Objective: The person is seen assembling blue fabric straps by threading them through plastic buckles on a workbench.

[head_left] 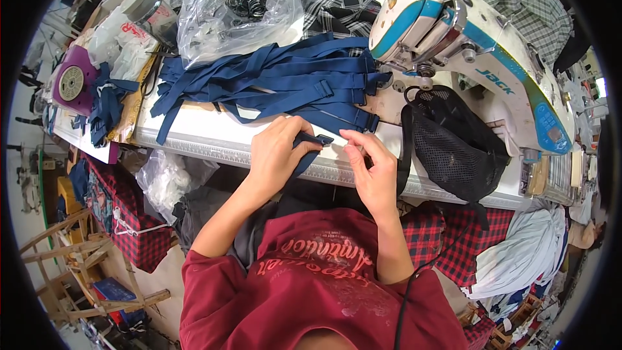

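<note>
My left hand [277, 150] is closed on a navy blue strap [306, 159], pinching it between thumb and fingers above the table's front edge. A small dark buckle [325, 139] sits at the strap's end, just past my left fingertips. To the right of it is my right hand [372, 167], thumb and forefinger slightly apart, with nothing visible between them. Behind both hands lies a pile of navy blue straps [259, 81], several with stitched ends. A black mesh bag [453, 142] rests to the right, below the sewing machine's head.
The white sewing machine [414, 23] with blue trim stands at the right. A clear plastic bag [243, 16] of black cords lies at the back. A purple device [72, 81] is at the far left. A ruler strip [214, 151] runs along the table edge, with checked cloth [447, 236] below.
</note>
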A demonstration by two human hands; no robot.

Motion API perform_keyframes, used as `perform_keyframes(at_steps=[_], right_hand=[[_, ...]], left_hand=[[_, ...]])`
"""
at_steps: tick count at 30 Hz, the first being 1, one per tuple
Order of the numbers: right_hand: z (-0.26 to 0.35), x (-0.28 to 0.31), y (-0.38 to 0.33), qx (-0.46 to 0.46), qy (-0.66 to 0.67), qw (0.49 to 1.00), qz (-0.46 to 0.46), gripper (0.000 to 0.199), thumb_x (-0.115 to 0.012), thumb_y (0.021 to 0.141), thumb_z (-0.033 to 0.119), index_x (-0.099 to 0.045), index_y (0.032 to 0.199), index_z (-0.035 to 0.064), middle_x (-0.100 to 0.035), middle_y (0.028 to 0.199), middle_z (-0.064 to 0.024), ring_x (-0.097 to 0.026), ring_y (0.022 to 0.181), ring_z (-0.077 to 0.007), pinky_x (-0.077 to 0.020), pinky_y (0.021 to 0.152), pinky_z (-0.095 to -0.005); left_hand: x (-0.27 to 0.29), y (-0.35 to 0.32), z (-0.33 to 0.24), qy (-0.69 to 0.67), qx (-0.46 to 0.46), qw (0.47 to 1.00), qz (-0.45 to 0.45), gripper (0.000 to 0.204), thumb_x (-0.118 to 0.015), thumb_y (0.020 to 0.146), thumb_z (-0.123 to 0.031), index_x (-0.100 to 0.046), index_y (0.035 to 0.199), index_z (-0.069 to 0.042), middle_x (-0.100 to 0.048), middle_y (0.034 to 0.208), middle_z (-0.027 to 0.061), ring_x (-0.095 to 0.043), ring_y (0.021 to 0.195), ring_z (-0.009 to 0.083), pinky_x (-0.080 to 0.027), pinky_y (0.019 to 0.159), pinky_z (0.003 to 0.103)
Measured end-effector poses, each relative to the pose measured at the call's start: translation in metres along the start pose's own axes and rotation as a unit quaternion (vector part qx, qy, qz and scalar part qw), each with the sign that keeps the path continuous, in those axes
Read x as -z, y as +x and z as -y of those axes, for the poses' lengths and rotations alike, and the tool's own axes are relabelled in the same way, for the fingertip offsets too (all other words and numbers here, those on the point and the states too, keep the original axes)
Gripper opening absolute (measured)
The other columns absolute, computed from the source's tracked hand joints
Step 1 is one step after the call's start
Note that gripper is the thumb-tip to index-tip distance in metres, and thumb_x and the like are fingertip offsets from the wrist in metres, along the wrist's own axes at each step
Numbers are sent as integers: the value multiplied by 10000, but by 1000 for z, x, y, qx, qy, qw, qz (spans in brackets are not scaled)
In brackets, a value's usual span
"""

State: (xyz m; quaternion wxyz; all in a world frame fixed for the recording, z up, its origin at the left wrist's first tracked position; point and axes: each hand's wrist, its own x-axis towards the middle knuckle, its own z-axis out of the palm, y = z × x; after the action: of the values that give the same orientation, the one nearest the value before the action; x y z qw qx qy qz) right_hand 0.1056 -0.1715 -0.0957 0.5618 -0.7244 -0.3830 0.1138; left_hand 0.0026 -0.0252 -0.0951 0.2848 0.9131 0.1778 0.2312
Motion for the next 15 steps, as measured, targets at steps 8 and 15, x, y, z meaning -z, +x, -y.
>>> perform_keyframes(at_steps=[8,15], right_hand=[[2,-3,-11,-108,146,981,73,153,-605,853,83,-623,976,-7,-576,764,-22,-429,532,-74,-339,483,-202],[13,0,-10,-287,416,858,88,309,-586,868,105,-539,1156,1,-510,711,16,-437,528,-16,-302,431,-169]], left_hand=[[12,-6,-5,-396,175,891,136,271,-722,779,-187,-560,904,-9,-573,776,1,-514,744,68,-438,665,229],[14,-14,-9,-463,190,854,142,278,-702,761,-88,-541,969,1,-580,854,23,-531,780,74,-449,689,223]])
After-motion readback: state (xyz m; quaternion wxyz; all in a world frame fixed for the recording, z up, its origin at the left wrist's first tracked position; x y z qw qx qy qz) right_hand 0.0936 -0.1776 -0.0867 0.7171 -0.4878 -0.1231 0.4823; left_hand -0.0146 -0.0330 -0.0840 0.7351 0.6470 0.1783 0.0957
